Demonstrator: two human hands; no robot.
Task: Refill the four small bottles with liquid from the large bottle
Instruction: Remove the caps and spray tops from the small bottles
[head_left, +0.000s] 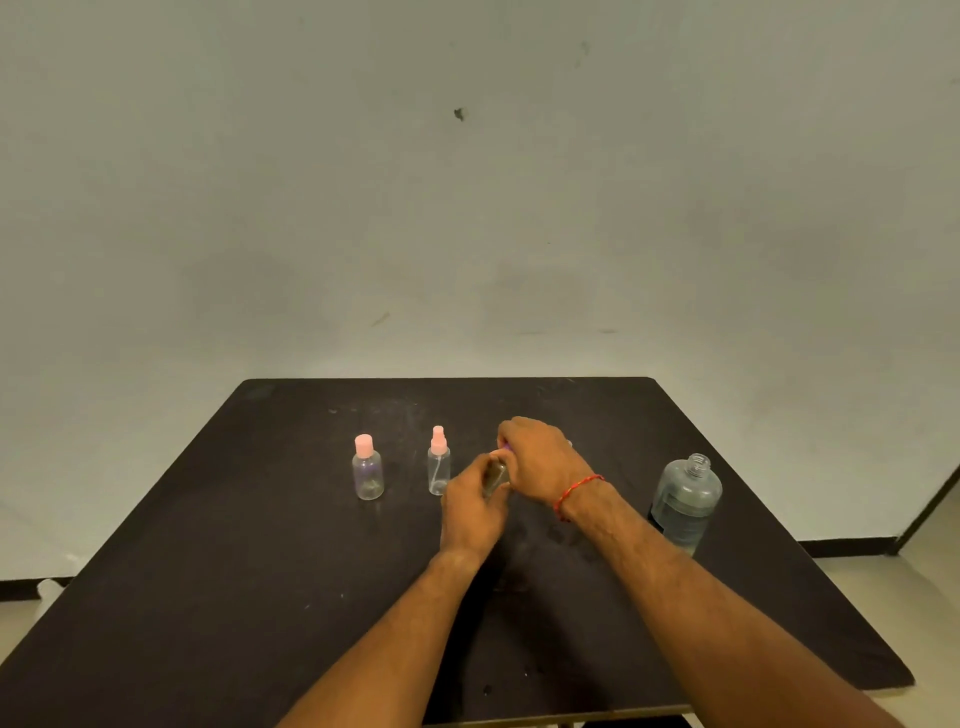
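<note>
Our left hand (475, 514) and right hand (540, 462) meet on one small bottle (494, 475).
The left grips its clear body above the black table (208, 597); the right curls round its purple cap (505, 444). The large bottle (685, 501), uncapped and part-full, stands right; a pink-capped bottle (368, 470) and pink spray bottle (439, 462) stand left.

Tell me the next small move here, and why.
Probably twist the purple cap with the right hand: the left hand grips a small bottle, the right covers its top, and the large bottle stands uncapped, ready to pour.
</note>
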